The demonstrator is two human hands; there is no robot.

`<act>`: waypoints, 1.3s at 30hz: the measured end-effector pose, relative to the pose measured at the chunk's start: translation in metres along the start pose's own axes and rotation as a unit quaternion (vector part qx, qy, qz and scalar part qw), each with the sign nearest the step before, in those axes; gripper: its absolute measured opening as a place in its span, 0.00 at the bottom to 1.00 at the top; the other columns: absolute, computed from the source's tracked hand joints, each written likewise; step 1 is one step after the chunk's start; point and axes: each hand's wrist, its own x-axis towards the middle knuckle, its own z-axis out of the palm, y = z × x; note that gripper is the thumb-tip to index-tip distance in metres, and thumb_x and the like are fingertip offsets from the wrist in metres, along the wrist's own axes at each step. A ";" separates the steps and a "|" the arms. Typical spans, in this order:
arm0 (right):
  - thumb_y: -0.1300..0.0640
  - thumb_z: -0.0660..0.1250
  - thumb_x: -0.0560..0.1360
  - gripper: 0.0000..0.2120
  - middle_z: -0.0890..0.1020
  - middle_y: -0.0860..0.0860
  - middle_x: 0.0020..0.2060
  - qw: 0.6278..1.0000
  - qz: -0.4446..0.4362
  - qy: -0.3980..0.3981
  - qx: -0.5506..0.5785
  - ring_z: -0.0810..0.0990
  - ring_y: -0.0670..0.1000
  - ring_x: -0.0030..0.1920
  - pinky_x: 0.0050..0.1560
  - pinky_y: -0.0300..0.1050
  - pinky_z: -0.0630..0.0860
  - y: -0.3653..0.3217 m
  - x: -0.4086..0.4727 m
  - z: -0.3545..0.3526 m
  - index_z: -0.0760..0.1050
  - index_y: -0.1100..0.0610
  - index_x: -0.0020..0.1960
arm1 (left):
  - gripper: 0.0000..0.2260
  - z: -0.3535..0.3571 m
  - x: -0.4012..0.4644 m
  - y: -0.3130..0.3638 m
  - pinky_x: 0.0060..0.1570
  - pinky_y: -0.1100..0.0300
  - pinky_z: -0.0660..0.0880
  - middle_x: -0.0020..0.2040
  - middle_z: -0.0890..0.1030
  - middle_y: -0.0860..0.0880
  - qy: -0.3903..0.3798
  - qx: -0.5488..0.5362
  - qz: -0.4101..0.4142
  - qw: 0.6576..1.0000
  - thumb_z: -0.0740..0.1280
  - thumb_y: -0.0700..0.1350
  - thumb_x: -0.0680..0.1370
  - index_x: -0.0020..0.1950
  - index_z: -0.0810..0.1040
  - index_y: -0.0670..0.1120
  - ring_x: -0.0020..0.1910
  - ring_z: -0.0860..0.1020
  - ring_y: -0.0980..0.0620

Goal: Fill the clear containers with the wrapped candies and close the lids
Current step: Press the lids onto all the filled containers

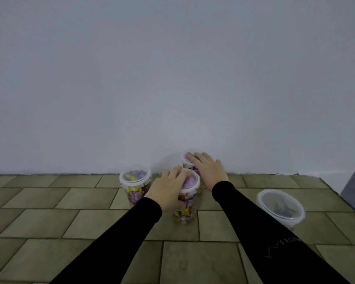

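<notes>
- Four lidded candy tubs are standing low in the frame's centre and right.
- The left hand (168, 189) is lying spread on the front tub's lid (190, 182).
- The right hand (210, 171) is lying spread on the back tub (188, 161), near the wall (172, 78).
- The left tub (134, 181) and the right tub (281, 208) are sitting untouched on the tiled desk (70, 222).

Only lettering in view: pale print on the black right sleeve (279, 242), seen upside down and partly cut off; approx. "XVION" as it appears, not reliably legible. Candy wrappers (186, 198) inside the clear containers (184, 214) show coloured print, too blurred and small to read. No nos., signs or other labels legible.
</notes>
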 end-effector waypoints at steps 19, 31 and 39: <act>0.60 0.52 0.80 0.21 0.66 0.56 0.66 0.993 0.120 0.007 0.003 0.65 0.57 0.64 0.53 0.52 0.69 0.000 0.036 0.006 0.57 0.55 0.73 | 0.23 0.033 0.094 -0.010 0.53 0.55 0.71 0.68 0.65 0.44 0.150 -0.001 -0.192 0.970 0.56 0.41 0.79 0.75 0.59 0.46 0.66 0.65 0.44; 0.58 0.53 0.80 0.25 0.62 0.56 0.70 0.990 0.140 -0.016 0.006 0.62 0.57 0.68 0.60 0.55 0.67 0.005 0.049 0.010 0.52 0.53 0.76 | 0.35 0.034 0.120 -0.023 0.65 0.49 0.68 0.77 0.56 0.43 0.104 -0.063 -0.176 0.977 0.64 0.51 0.78 0.79 0.47 0.48 0.75 0.54 0.42; 0.52 0.60 0.76 0.16 0.69 0.53 0.66 0.985 0.171 -0.020 0.019 0.66 0.58 0.65 0.61 0.56 0.65 0.001 -0.015 -0.027 0.69 0.52 0.64 | 0.30 0.005 0.048 -0.015 0.70 0.35 0.49 0.78 0.45 0.39 0.119 -0.040 -0.312 0.942 0.61 0.51 0.78 0.77 0.53 0.50 0.76 0.43 0.33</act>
